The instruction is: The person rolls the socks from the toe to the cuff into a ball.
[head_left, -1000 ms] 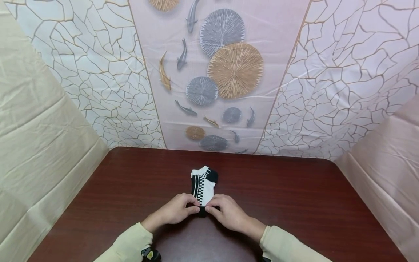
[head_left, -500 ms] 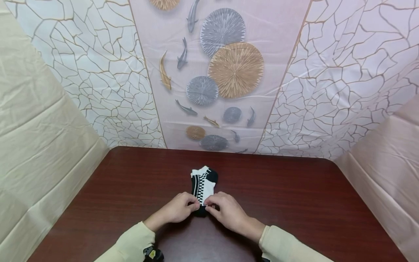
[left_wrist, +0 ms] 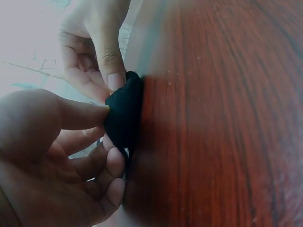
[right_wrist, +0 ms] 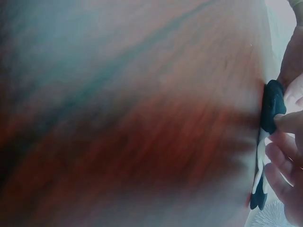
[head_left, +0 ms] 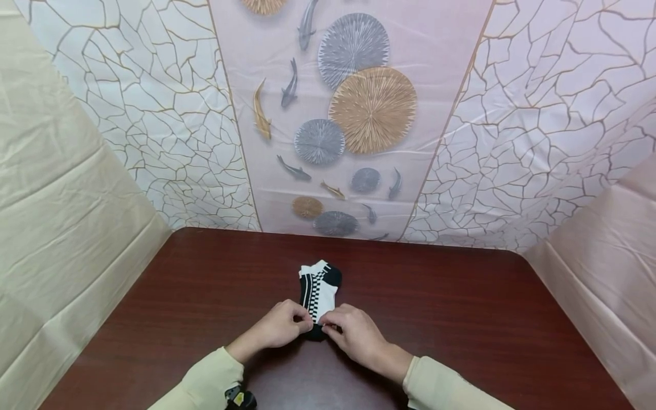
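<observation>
At the far left, a cream cloth [head_left: 61,239] slopes down beside the dark red-brown wooden table [head_left: 435,296], and next to it, behind the far edge, a white patterned cloth [head_left: 169,131] carries gold crack-like lines. At the near left, a pale sleeve [head_left: 205,378] reaches in, with a black device [head_left: 240,397] at its wrist. From it the left hand [head_left: 277,326] comes to the middle, thumb and fingers pinching the left side of a black toe end [head_left: 314,333]. That end belongs to a pair of socks [head_left: 325,296] lying on the table at its middle, white cuffs far and toes near; black with white stripes runs down their left side, then a checkered band, then plain white, with a black heel at the far right. In the wrist views the toe end looks bunched and thicker than the rest. To its right, the right hand [head_left: 359,336] pinches the other side, thumb on the black fabric, both hands close together. Its pale sleeve enters from the near right. Behind, a centre panel [head_left: 441,45] shows fish and round shapes; at the far right hangs a pinkish cloth [head_left: 605,267].
</observation>
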Action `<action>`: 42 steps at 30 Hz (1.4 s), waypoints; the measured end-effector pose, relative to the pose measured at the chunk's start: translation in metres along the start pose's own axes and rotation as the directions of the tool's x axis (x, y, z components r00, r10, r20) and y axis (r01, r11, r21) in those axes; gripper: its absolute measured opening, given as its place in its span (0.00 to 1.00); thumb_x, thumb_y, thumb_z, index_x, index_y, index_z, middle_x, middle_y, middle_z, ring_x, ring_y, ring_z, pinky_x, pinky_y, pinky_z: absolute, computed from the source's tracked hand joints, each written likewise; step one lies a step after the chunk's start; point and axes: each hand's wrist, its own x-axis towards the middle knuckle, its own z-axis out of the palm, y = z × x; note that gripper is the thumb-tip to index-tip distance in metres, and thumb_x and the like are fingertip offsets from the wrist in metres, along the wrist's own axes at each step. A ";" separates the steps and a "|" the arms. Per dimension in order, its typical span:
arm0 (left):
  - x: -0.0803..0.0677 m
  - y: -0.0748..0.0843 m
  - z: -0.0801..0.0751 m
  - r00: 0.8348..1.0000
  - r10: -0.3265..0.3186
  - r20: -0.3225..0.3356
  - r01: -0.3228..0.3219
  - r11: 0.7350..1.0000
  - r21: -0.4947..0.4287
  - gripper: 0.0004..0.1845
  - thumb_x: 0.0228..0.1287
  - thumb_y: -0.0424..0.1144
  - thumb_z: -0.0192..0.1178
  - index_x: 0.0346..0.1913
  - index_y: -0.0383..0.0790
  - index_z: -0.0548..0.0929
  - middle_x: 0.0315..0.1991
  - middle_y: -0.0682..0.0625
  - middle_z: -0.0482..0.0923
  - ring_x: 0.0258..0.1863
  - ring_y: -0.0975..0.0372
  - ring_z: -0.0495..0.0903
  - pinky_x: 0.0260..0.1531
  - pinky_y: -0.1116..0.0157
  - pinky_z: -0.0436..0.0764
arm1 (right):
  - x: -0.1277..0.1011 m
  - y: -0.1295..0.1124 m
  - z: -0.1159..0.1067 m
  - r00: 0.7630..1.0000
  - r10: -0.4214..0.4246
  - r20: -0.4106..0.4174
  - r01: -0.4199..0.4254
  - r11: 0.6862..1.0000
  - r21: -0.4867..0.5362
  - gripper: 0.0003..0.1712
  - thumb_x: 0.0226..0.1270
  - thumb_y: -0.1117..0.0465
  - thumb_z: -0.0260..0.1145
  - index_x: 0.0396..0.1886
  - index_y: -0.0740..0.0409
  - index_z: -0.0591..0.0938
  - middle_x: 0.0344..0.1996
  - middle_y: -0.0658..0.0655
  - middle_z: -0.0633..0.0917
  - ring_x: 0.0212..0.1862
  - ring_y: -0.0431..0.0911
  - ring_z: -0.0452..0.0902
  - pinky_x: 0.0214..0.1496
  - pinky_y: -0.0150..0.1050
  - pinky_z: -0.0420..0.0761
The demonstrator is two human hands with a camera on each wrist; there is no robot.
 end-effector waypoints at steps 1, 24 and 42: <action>0.000 0.000 0.000 1.000 0.000 0.002 0.000 1.000 -0.012 0.05 0.63 0.31 0.65 0.29 0.41 0.87 0.23 0.59 0.78 0.25 0.68 0.74 0.29 0.67 0.73 | 0.000 0.000 0.000 1.000 0.001 0.004 -0.001 1.000 0.000 0.08 0.57 0.67 0.76 0.35 0.52 0.87 0.31 0.44 0.87 0.35 0.38 0.79 0.39 0.34 0.79; -0.001 0.000 -0.001 0.999 -0.042 -0.003 0.042 0.995 0.091 0.08 0.57 0.33 0.70 0.25 0.50 0.86 0.19 0.64 0.76 0.23 0.72 0.73 0.45 0.55 0.68 | -0.002 -0.004 -0.004 0.982 0.083 0.172 -0.073 0.996 -0.060 0.11 0.56 0.53 0.79 0.38 0.48 0.89 0.40 0.44 0.84 0.42 0.37 0.75 0.43 0.31 0.78; -0.007 -0.001 -0.004 0.995 0.104 0.000 -0.104 0.994 0.040 0.08 0.54 0.30 0.74 0.36 0.43 0.87 0.31 0.55 0.78 0.31 0.63 0.77 0.33 0.68 0.76 | 0.001 -0.002 -0.003 0.978 0.111 0.176 -0.117 0.993 0.026 0.02 0.66 0.58 0.72 0.37 0.49 0.88 0.37 0.44 0.83 0.43 0.38 0.77 0.46 0.35 0.78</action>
